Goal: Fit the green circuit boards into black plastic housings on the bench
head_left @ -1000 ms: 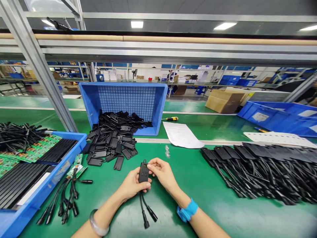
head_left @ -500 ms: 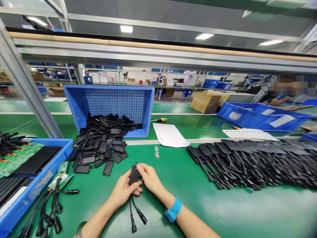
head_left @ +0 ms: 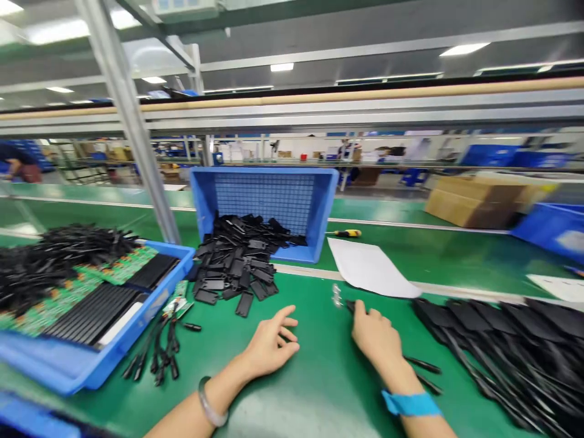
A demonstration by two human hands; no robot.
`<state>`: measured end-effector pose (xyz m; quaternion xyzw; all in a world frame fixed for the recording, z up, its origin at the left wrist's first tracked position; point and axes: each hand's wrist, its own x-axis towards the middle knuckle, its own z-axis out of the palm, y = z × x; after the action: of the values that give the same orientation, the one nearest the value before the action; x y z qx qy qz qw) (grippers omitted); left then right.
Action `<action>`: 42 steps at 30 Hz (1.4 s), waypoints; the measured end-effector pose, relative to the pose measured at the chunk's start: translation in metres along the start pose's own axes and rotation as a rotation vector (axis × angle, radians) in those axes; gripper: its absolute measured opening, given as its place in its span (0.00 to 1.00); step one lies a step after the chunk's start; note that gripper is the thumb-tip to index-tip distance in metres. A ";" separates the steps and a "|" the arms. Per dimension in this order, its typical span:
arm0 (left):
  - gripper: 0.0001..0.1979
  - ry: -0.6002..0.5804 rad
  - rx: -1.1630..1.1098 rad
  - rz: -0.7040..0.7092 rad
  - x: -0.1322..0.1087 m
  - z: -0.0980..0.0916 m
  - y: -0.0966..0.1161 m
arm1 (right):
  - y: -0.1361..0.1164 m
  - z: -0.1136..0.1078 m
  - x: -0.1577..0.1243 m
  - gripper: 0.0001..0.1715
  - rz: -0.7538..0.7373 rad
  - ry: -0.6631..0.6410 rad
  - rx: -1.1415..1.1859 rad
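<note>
My right hand (head_left: 376,333) is closed over a black plastic case with cables (head_left: 351,306); most of the case is hidden under the fingers, and two cable ends with connectors stick out past the wrist. Just beyond its far edge lie some small clear pieces (head_left: 336,295). To the left, my left hand (head_left: 272,344) rests above the green bench with fingers apart and nothing in them. Rows of similar black cased cables (head_left: 493,340) lie at the right. A pile of black case halves (head_left: 237,267) spills from a tipped blue crate (head_left: 323,213).
At the left a blue tray (head_left: 86,371) bears green circuit boards (head_left: 68,298) and black cables. Loose boards with cables (head_left: 164,340) lie beside it. A white paper sheet (head_left: 371,267), a yellow-black screwdriver (head_left: 347,233) and a cardboard box (head_left: 474,201) are farther back. A metal post (head_left: 137,140) rises behind the tray.
My left hand has let go of the black case and opened. My right hand has carried the case rightward, away from the left hand. The camera view has turned left.
</note>
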<state>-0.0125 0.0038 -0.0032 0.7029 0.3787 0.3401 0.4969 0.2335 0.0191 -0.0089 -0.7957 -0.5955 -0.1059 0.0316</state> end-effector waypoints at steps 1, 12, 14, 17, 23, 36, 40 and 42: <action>0.33 0.026 0.128 0.048 -0.001 -0.007 0.005 | 0.002 0.006 0.000 0.27 -0.001 0.034 -0.021; 0.13 0.593 1.154 -0.626 -0.065 -0.138 0.034 | -0.042 0.011 -0.023 0.25 -0.508 0.119 0.309; 0.13 0.606 1.181 -0.679 -0.075 -0.150 0.027 | -0.047 0.008 -0.027 0.25 -0.542 0.081 0.407; 0.13 0.613 1.213 -0.680 -0.079 -0.156 0.023 | -0.053 -0.002 -0.034 0.24 -0.544 0.032 0.588; 0.06 0.568 0.826 -0.251 -0.056 -0.113 0.048 | -0.074 -0.018 -0.052 0.24 -0.509 -0.413 1.287; 0.20 0.338 1.123 -0.293 0.019 -0.057 0.017 | -0.074 -0.029 -0.048 0.42 -0.076 -0.451 1.794; 0.15 0.287 0.487 -0.249 0.016 -0.051 0.011 | -0.071 -0.029 -0.049 0.31 -0.309 -0.206 1.469; 0.13 0.199 0.012 -0.288 0.013 -0.044 0.009 | -0.071 -0.029 -0.051 0.27 -0.420 -0.071 1.316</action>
<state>-0.0418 0.0324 0.0192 0.6072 0.5247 0.3311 0.4964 0.1480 -0.0134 0.0030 -0.4818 -0.6781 0.2995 0.4673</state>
